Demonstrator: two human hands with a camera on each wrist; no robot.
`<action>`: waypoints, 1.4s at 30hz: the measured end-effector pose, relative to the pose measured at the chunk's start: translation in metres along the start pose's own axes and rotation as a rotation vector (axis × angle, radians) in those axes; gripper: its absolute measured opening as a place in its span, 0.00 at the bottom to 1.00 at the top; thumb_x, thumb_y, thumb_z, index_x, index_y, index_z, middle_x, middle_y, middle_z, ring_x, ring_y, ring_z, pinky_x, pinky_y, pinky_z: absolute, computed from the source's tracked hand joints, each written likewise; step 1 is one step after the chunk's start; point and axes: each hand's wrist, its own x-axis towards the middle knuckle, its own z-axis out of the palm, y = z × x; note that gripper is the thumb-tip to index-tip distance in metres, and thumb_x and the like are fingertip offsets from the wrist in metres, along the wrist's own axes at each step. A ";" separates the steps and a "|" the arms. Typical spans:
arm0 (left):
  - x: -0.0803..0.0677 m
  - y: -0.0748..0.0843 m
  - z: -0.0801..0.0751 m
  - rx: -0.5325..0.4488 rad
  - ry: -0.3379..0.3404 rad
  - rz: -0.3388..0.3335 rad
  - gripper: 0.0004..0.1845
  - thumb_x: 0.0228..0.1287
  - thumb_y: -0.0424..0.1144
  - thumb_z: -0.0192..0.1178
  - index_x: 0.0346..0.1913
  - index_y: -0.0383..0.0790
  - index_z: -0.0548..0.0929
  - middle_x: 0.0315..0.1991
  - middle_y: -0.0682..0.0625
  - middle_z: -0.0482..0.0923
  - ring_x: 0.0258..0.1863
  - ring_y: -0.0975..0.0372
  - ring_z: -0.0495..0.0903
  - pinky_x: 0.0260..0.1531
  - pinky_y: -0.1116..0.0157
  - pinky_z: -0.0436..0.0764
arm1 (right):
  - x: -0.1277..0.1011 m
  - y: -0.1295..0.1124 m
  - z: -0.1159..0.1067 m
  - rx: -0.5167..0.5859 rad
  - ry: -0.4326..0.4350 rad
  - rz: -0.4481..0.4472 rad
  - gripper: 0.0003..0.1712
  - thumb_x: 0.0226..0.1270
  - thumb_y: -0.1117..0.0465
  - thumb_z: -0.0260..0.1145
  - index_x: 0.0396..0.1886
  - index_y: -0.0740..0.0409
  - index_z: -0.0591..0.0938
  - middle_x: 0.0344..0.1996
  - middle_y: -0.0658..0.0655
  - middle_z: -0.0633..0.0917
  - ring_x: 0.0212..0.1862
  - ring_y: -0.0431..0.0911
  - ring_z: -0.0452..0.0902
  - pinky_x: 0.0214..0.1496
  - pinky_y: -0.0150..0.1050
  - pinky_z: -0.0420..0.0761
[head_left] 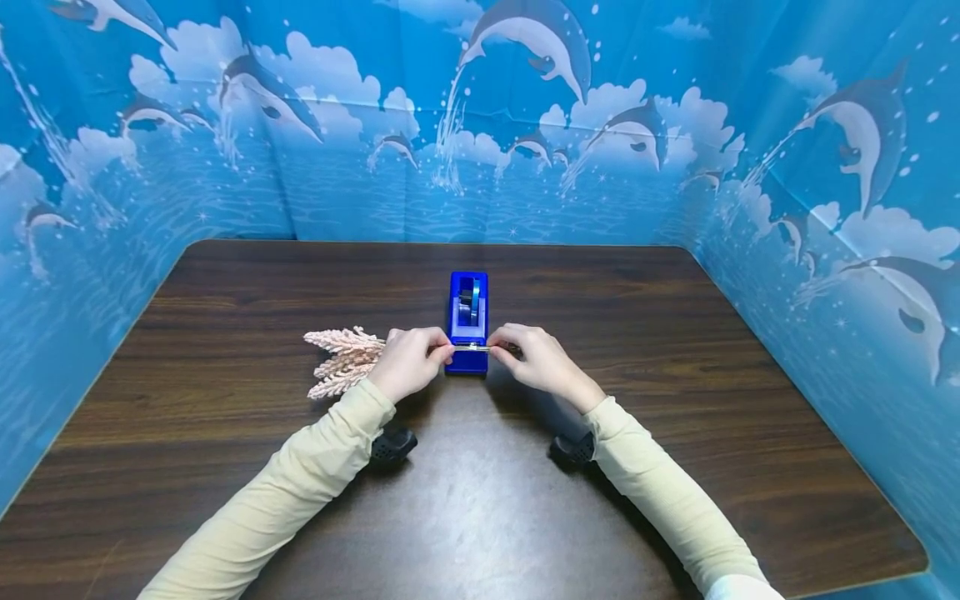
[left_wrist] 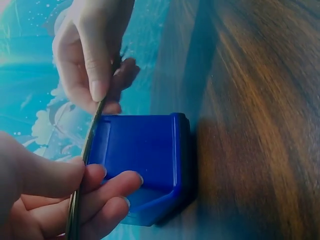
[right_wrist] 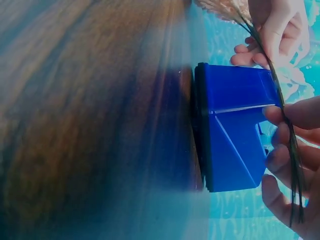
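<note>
Dolphin-print blue screens are enclosing one dark wooden table [head_left: 675, 400], with one blue tape dispenser [head_left: 468, 310] standing at its middle. One pale, feathery dried sprig bundle [head_left: 341, 360] is fanning out left of the dispenser, its thin dark stems [right_wrist: 280, 100] crossing the dispenser's near end. Left hand [head_left: 408, 360] and right hand [head_left: 536, 357] are both pinching those stems, either side of the dispenser. Bundle is looking light, brittle; stems seem the safest hold.
</note>
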 end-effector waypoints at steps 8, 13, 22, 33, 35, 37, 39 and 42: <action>-0.002 0.006 -0.005 0.015 -0.053 -0.033 0.06 0.57 0.39 0.57 0.26 0.44 0.80 0.25 0.55 0.83 0.30 0.59 0.80 0.42 0.57 0.63 | 0.000 -0.001 -0.007 0.109 -0.187 0.047 0.11 0.64 0.60 0.56 0.40 0.53 0.82 0.28 0.54 0.84 0.20 0.36 0.64 0.25 0.29 0.66; -0.003 0.008 -0.009 0.009 -0.129 -0.048 0.05 0.58 0.40 0.56 0.27 0.44 0.79 0.25 0.53 0.82 0.27 0.61 0.77 0.40 0.59 0.62 | 0.000 -0.004 -0.011 0.113 -0.272 0.042 0.13 0.66 0.59 0.53 0.46 0.52 0.81 0.26 0.52 0.81 0.16 0.36 0.59 0.23 0.29 0.63; -0.005 0.008 -0.018 0.095 -0.146 0.030 0.06 0.57 0.39 0.58 0.25 0.43 0.75 0.18 0.55 0.75 0.23 0.62 0.74 0.39 0.58 0.63 | 0.002 -0.002 -0.007 0.140 -0.245 0.139 0.20 0.69 0.52 0.48 0.29 0.57 0.82 0.24 0.54 0.82 0.25 0.38 0.69 0.30 0.31 0.70; -0.003 0.008 -0.020 0.111 -0.135 0.004 0.08 0.54 0.40 0.61 0.23 0.43 0.76 0.17 0.54 0.75 0.17 0.62 0.69 0.19 0.67 0.65 | -0.001 -0.005 -0.005 0.041 -0.030 0.100 0.11 0.61 0.53 0.59 0.24 0.53 0.80 0.20 0.46 0.77 0.23 0.37 0.67 0.27 0.30 0.67; -0.002 0.008 -0.019 0.094 -0.165 -0.007 0.10 0.58 0.42 0.57 0.24 0.42 0.77 0.17 0.54 0.75 0.17 0.63 0.70 0.20 0.67 0.66 | -0.001 -0.006 -0.005 0.038 -0.005 0.090 0.09 0.60 0.54 0.61 0.24 0.52 0.80 0.21 0.46 0.78 0.23 0.36 0.67 0.27 0.29 0.67; -0.001 0.006 -0.018 0.091 -0.165 -0.003 0.12 0.61 0.42 0.54 0.25 0.41 0.79 0.17 0.54 0.75 0.18 0.63 0.70 0.21 0.66 0.68 | -0.001 -0.007 -0.005 0.038 0.011 0.082 0.08 0.59 0.55 0.62 0.24 0.51 0.80 0.21 0.46 0.79 0.24 0.36 0.68 0.27 0.29 0.68; -0.001 0.005 -0.016 0.095 -0.136 0.002 0.12 0.62 0.41 0.53 0.25 0.40 0.81 0.17 0.54 0.75 0.19 0.62 0.71 0.23 0.65 0.69 | -0.001 -0.007 -0.005 0.044 0.015 0.082 0.07 0.58 0.55 0.63 0.24 0.51 0.80 0.21 0.46 0.79 0.24 0.36 0.68 0.27 0.30 0.68; -0.001 0.004 -0.015 0.096 -0.074 0.001 0.08 0.58 0.39 0.57 0.25 0.41 0.81 0.18 0.52 0.76 0.20 0.61 0.72 0.24 0.63 0.70 | 0.000 -0.008 -0.005 0.079 -0.019 0.109 0.10 0.60 0.54 0.60 0.24 0.53 0.81 0.19 0.47 0.79 0.22 0.36 0.69 0.26 0.30 0.69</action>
